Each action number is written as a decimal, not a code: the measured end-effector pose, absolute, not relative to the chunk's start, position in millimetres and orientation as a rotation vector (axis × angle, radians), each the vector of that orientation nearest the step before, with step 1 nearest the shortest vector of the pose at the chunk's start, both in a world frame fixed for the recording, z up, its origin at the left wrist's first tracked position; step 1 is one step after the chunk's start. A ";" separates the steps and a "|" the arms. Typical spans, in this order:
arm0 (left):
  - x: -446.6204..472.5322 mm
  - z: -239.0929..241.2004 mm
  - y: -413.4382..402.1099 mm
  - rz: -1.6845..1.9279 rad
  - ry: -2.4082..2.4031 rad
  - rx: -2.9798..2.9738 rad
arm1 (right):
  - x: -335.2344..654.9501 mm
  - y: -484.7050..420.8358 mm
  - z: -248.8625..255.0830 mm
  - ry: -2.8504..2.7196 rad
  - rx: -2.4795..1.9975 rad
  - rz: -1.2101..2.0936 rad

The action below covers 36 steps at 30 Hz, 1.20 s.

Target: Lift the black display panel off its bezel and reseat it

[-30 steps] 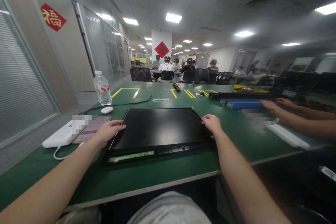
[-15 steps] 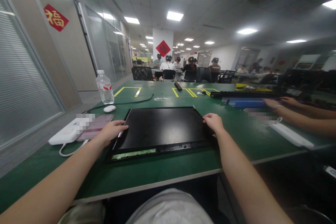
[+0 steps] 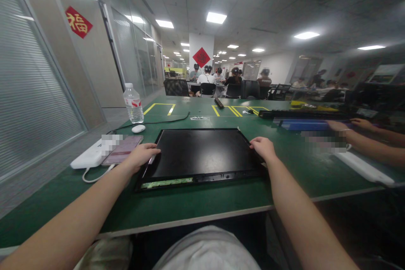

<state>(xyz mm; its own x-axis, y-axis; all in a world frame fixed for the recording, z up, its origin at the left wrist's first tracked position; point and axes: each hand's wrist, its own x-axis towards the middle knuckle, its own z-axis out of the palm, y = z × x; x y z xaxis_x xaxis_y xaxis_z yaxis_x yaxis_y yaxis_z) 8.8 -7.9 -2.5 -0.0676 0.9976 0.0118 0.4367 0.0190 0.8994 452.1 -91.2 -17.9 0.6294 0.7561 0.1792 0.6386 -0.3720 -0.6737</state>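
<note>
A black display panel (image 3: pixel 202 152) lies flat on the green table (image 3: pixel 190 206) in front of me, with a strip of green circuit board (image 3: pixel 167 183) along its near left edge. My left hand (image 3: pixel 144 155) grips the panel's left edge, thumb on top and fingers at the side. On the opposite side, my right hand (image 3: pixel 263 147) is closed on the right edge with thumb and fingertips. The undersides of both grips are hidden.
Left of the panel are a phone (image 3: pixel 123 150), a white power bank (image 3: pixel 90 156) with a cable, a small white case (image 3: pixel 138 128) and a water bottle (image 3: pixel 133 104). On the right, a co-worker's hands (image 3: pixel 340 128) touch a blue strip (image 3: pixel 303 124); a white bar (image 3: pixel 363 168) lies nearer.
The whole view has shifted slightly, so things appear a little further right. Both hands keep their hold on the panel's edges, and the panel stays in place on the table.
</note>
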 end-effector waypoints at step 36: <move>8.0 -4.5 -11.5 0.888 1.573 1.677 | 473.2 -77.8 -36.0 -0.998 -1.983 0.362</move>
